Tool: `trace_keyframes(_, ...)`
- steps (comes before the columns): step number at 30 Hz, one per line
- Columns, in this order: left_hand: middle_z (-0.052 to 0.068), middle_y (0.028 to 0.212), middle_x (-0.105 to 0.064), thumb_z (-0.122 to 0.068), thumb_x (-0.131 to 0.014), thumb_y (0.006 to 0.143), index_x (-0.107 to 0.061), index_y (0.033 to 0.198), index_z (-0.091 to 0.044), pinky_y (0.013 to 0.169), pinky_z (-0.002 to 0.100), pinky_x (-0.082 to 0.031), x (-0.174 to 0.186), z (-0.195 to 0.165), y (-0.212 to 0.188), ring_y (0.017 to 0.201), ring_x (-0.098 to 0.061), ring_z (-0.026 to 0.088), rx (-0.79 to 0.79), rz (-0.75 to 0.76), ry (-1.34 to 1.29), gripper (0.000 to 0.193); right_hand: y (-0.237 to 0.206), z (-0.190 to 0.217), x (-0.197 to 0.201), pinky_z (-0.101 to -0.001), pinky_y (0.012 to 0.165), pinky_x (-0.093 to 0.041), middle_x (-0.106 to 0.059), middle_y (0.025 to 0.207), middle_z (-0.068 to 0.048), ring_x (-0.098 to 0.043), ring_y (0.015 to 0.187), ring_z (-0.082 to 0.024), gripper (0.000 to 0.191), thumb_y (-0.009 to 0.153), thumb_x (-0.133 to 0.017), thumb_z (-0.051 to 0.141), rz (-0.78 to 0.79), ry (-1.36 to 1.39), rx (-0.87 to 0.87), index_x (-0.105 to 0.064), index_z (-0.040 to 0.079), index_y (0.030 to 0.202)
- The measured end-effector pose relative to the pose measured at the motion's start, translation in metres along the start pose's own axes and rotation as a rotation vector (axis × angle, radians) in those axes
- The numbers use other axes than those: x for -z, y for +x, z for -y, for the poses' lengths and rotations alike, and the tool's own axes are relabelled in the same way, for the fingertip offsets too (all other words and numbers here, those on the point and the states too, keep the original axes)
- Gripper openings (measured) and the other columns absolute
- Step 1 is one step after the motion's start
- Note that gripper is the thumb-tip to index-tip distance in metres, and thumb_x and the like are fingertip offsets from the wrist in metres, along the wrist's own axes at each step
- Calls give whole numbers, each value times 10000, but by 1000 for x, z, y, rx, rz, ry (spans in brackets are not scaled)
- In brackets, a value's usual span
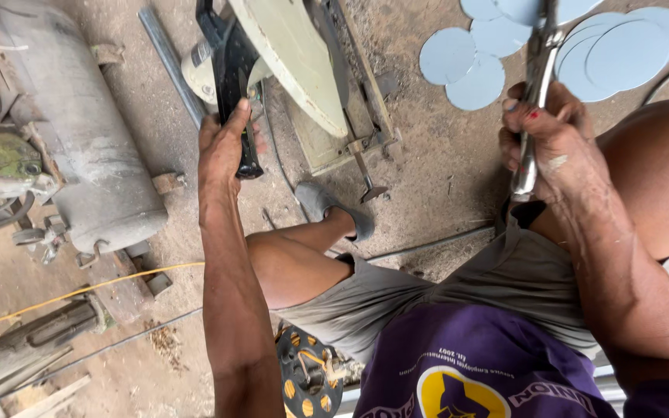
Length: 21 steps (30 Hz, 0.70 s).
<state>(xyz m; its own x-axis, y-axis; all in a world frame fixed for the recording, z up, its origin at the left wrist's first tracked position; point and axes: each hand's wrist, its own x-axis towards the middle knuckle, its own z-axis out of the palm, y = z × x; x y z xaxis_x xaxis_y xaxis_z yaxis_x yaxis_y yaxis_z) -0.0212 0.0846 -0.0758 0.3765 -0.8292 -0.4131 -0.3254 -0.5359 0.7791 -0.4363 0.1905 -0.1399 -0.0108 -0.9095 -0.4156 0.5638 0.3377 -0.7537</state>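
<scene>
Floor: bare, dusty concrete (427, 170), workshop clutter all round.
Surroundings: grey tank (94, 147) at left, yellow cord (79, 292), pale blue discs (458, 66) scattered ahead.
Left hand (222, 147): clamped round black saw handle (234, 85); cream blade guard (296, 58) just beside.
Right hand (543, 131): closed tight on metal pliers (536, 93), jaws up near the discs.
Risk: likely slip or kickback if pliers loosen; bare leg and sandalled foot (331, 205) near the blade.
</scene>
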Motion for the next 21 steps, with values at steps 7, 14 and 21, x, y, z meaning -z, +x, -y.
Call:
trace_keyframes(7,71,908,-710,-237,-753,887,-595,1184,-31,685,301,-672,1,13,3,754,-717,147,-75,39,-163,394,3,-2,0,-227,408,-445,-571,806,-13,-523,519,-96,385,922,-687,74,-65,-62,-29,-535,-25,1261)
trace_keyframes(14,92,875,-740,-204,-804,873,-614,1146,-46,677,297,-689,3,15,0,760,-738,155,-21,-91,-182,368,10,-6,-8,-225,446,-455,-576,811,-13,-530,553,-95,339,921,-686,42,-79,-59,-26,-546,-8,1225)
trace_keyframes(21,98,901,-744,-194,-801,852,-632,1204,-51,617,291,-663,-2,1,-11,727,-731,145,-9,4,-255,416,1,-14,-4,-233,452,-429,-564,839,-15,-511,567,-95,276,971,-663,41,5,-37,17,-541,-18,1212)
